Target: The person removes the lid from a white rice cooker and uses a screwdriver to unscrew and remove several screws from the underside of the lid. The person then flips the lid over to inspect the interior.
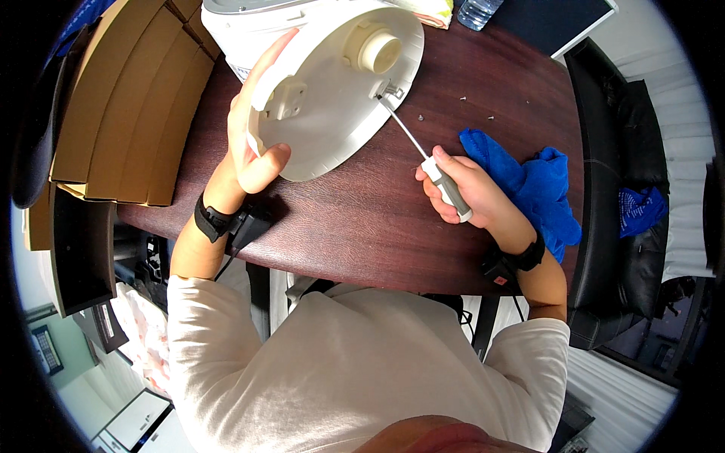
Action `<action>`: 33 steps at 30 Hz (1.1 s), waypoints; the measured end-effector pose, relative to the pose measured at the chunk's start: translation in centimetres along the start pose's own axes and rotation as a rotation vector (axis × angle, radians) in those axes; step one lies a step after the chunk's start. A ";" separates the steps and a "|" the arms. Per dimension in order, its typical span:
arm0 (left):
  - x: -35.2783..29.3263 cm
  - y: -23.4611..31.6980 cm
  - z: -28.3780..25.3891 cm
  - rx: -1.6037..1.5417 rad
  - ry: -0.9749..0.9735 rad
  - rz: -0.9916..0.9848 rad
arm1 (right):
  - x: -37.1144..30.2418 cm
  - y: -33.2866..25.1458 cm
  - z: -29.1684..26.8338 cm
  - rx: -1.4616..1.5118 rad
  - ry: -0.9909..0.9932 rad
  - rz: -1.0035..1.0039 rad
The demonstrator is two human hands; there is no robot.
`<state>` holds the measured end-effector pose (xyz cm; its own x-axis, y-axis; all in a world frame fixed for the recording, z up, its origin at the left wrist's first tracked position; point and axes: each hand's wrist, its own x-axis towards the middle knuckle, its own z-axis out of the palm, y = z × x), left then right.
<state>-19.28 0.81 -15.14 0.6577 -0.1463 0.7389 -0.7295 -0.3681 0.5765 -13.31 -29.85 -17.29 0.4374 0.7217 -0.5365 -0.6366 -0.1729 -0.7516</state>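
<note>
A white oval plastic cover [332, 113] is tilted up over the table, its hollow inner side facing me. My left hand [255, 143] grips its left edge, the thumb on the near rim and the fingers along the back. Inside the cover are a round cream-coloured collar [379, 53] and a small metal bracket [393, 91]. My right hand [461, 185] is wrapped round the grey-and-white handle of a screwdriver [447, 189]. The screwdriver's tip meets the cover beside the bracket; whether it sits in a screw is too small to tell.
Several small screws [421, 118] lie on the dark wooden table [362, 226]. A blue cloth [544, 185] is by my right forearm. Behind the cover stands a white appliance body [242, 38]. Cardboard boxes [128, 106] line the left, and a water bottle [477, 11] stands at the back.
</note>
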 end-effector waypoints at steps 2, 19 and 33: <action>0.0 0.2 0.1 0.001 -0.004 -0.003 | 0.0 0.0 0.1 -0.003 -0.001 -0.004; 0.2 0.6 0.2 0.005 -0.003 -0.046 | 0.6 0.4 -0.9 -1.292 0.494 -0.528; -0.1 1.8 0.7 -0.004 0.055 -0.203 | -1.0 -1.7 -0.8 -0.663 0.297 -0.169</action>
<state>-20.47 -0.47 -14.41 0.7803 -0.0191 0.6251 -0.5836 -0.3815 0.7168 -12.13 -30.82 -15.75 0.7085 0.5787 -0.4038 -0.0700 -0.5118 -0.8563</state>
